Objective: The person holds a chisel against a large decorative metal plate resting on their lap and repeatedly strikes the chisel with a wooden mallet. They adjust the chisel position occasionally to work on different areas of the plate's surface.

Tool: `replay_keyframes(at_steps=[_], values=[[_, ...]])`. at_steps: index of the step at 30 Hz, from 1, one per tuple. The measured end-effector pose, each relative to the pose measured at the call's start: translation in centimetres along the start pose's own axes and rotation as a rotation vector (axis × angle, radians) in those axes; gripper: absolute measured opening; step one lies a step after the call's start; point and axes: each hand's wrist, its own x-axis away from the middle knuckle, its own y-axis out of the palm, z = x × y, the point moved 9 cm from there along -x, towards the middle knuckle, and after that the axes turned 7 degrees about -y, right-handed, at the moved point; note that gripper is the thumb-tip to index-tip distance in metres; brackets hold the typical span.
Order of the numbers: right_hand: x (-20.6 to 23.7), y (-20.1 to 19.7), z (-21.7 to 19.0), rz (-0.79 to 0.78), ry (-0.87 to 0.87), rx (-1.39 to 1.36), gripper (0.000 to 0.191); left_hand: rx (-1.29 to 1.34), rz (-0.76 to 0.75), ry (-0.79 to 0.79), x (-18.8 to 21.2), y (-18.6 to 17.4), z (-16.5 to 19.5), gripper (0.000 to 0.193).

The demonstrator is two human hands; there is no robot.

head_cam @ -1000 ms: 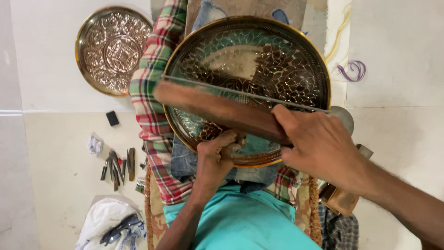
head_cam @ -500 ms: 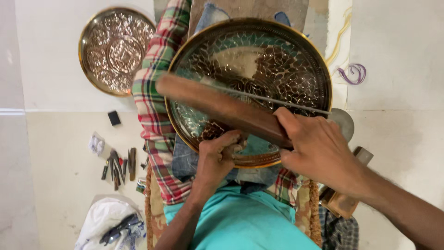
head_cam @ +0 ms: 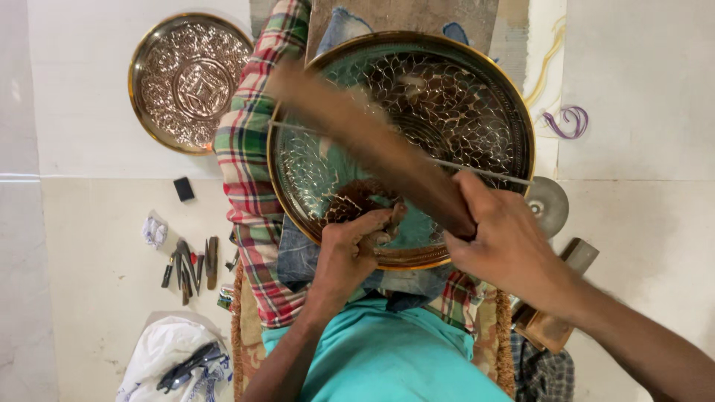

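Far to my left on the pale tiled floor (head_cam: pixel 97 223) I see a heap of white cloth (head_cam: pixel 167 357) with a dark pair of glasses-like things lying on it, and above that a small cluster of dark metal punches and chisels (head_cam: pixel 190 264), a crumpled scrap of white paper (head_cam: pixel 154 231) and a little black block (head_cam: pixel 183 189). Higher up lies a small round embossed metal plate with a golden rim (head_cam: pixel 192 82), flat on the floor and well apart from the work.

Next comes a red, green and white checked cloth (head_cam: pixel 249 201) draped down over the lap, running under the left edge of the large round brass tray with a teal centre and a net-like engraved pattern (head_cam: pixel 462 112). That tray rests tilted on the lap, just above the turquoise shirt (head_cam: pixel 387 357).

My left hand (head_cam: pixel 350 249) is curled at the tray's lower rim, fingers pinched closed around a small dark tool whose tip I cannot make out, pressed against the engraved surface.

My right hand (head_cam: pixel 506 238) is clenched around the lower end of a long brown wooden mallet (head_cam: pixel 372 141), which slants up and left across the tray and is blurred. A thin metal rod (head_cam: pixel 484 173) lies across the tray beneath it.

To the right, a small grey round disc (head_cam: pixel 547 202) sits beside the tray's rim, a wooden block (head_cam: pixel 551 327) lies below my wrist, and a loop of purple cord (head_cam: pixel 567 120) lies on the floor.
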Motion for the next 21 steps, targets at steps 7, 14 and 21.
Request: replay_keyframes(at_steps=[7, 14, 21], values=[[0.2, -0.5, -1.1, 0.029, -0.128, 0.133, 0.040, 0.007, -0.038, 0.008, -0.2, 0.2, -0.4, 0.054], [0.8, 1.1, 0.2, -0.078, -0.005, 0.205, 0.046, -0.098, -0.056, 0.038, -0.3, 0.0, -0.1, 0.052], [2.3, 0.5, 0.5, -0.001, 0.002, 0.152, 0.036, -0.084, -0.064, 0.076, -0.6, -0.1, 0.8, 0.055]])
